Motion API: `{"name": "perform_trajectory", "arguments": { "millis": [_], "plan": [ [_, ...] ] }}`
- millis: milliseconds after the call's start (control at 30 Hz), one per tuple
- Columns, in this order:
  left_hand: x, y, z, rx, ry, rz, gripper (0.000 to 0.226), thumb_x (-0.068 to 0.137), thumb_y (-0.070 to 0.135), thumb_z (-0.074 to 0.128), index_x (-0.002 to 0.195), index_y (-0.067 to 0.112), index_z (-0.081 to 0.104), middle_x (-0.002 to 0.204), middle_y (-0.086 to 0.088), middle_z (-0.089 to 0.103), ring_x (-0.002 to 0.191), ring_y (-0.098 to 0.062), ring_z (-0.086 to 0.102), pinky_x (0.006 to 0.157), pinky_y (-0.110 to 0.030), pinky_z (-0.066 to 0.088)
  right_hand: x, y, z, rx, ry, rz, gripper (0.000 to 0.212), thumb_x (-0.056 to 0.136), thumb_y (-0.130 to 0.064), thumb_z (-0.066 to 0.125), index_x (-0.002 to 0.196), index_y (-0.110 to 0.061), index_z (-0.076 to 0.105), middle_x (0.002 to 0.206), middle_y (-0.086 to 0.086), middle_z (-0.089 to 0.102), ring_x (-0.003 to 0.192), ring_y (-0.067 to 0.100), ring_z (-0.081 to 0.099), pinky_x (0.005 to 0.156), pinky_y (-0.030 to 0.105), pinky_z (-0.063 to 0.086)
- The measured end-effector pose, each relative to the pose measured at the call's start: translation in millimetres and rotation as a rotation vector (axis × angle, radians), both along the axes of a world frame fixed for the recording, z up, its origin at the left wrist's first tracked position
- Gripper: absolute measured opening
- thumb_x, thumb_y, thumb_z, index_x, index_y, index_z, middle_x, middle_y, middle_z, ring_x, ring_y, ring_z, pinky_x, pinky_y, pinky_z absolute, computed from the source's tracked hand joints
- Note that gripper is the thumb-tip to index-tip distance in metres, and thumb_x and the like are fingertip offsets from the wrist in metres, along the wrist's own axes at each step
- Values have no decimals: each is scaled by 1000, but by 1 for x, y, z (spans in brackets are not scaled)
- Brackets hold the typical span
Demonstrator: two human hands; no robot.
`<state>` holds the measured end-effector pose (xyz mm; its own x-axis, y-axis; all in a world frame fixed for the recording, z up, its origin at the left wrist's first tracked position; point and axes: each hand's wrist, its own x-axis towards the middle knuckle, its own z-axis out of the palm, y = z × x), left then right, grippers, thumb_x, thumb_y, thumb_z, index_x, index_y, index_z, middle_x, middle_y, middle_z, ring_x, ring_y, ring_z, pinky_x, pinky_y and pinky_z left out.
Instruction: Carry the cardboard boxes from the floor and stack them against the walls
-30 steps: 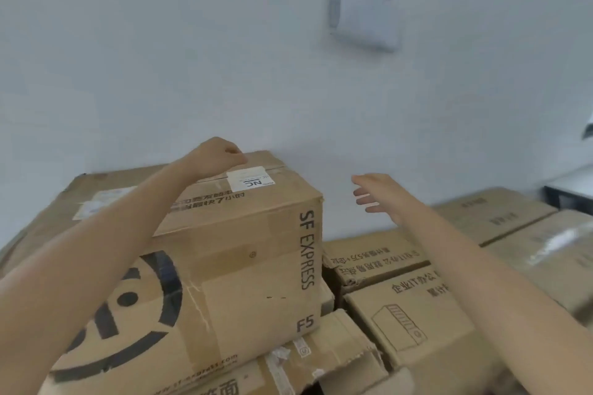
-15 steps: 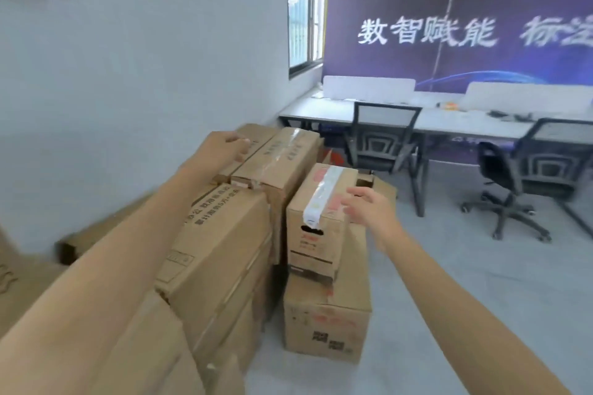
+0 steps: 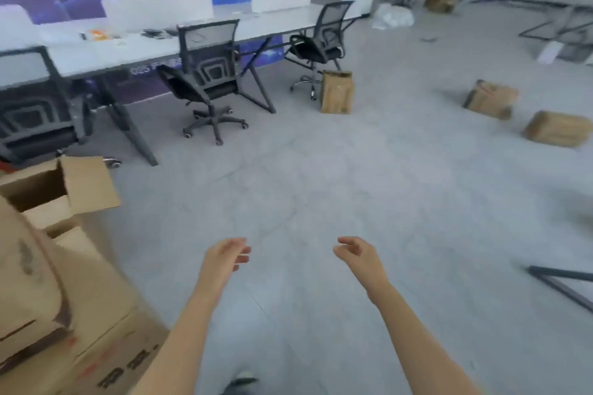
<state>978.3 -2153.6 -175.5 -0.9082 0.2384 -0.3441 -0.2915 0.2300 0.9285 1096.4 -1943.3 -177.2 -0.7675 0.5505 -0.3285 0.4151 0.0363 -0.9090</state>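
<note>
**Cardboard boxes point(image 3: 491, 99) scattered far ahead, nothing held**

3 lie on the grey floor point(image 3: 321, 186) ahead and to the right, well apart from the left hand point(image 3: 224, 258) and right hand point(image 3: 357, 253). Both hands are held out with fingers loosely spread. 1 stack point(image 3: 48, 282) stands just left of the left arm. 3 chairs point(image 3: 205, 74) stand by 1 desk point(image 3: 128, 45).

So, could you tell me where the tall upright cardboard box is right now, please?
Head view, upper middle: the upright box stands on the floor, just right of the far office chair's wheeled base.

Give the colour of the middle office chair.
Black. The middle office chair shows best in head view.
</note>
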Motion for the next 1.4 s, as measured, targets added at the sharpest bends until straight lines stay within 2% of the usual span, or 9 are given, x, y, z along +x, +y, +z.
{"name": "perform_trajectory", "arguments": {
  "millis": [133,267,367,500,600,867,1067,1200,1400],
  "plan": [
    [14,67,-32,-2,-115,-231,16,94,11,51,87,14,65,86,-7,70,80,-22,65,73,-28,47,47,40,-26,-15,-61,-246,26,90,-17,59,116,-13,56,88,-12,57,91,12,54,80,22,35],
    [0,118,-53,-6,-210,-319,14,93,11,52,90,9,66,86,-9,71,80,-24,66,69,-28,48,61,63,-50,-62,-82,-430,30,91,-19,57,120,-14,54,94,-3,61,93,14,56,82,27,38],
    [-30,160,-63,9,-245,-333,13,92,12,54,87,8,65,84,-9,70,77,-24,65,67,-28,46,43,87,-64,-84,-138,-434,36,91,-23,57,125,-14,51,96,0,62,98,19,57,82,28,39],
    [-82,233,-62,35,-244,-359,12,91,12,54,86,9,64,83,-8,69,75,-23,64,66,-28,44,2,150,-56,-40,-140,-437,35,92,-23,56,125,-15,49,93,-3,60,95,15,56,76,25,40],
    [-119,291,-57,39,-230,-383,13,91,12,54,83,9,64,84,-8,69,76,-24,64,68,-29,44,-28,203,-46,-41,-118,-472,33,91,-23,56,123,-15,50,98,-4,59,102,16,55,82,25,39],
    [-141,408,-72,-50,-297,-514,13,91,13,54,87,8,64,86,-10,69,76,-24,64,67,-29,45,-43,285,-75,-151,-207,-571,32,91,-22,58,121,-11,54,95,-3,58,89,12,55,77,24,41],
    [-142,525,-87,-69,-327,-534,13,92,13,53,88,7,64,84,-10,70,74,-24,64,66,-29,44,-37,412,-96,-173,-227,-632,40,91,-25,57,128,-11,48,110,5,58,103,22,55,84,29,40],
    [-146,634,-72,15,-295,-515,15,92,14,52,90,8,66,85,-10,70,76,-24,64,68,-29,45,-36,528,-79,-118,-173,-657,38,90,-23,57,126,-14,49,103,2,59,96,19,55,83,28,39],
    [-118,781,-43,74,-254,-639,16,92,12,51,88,8,66,84,-9,70,76,-23,64,67,-28,45,-21,652,-65,-110,-88,-765,29,90,-20,58,118,-16,54,97,-1,59,92,17,55,81,27,39]
  ]
}}
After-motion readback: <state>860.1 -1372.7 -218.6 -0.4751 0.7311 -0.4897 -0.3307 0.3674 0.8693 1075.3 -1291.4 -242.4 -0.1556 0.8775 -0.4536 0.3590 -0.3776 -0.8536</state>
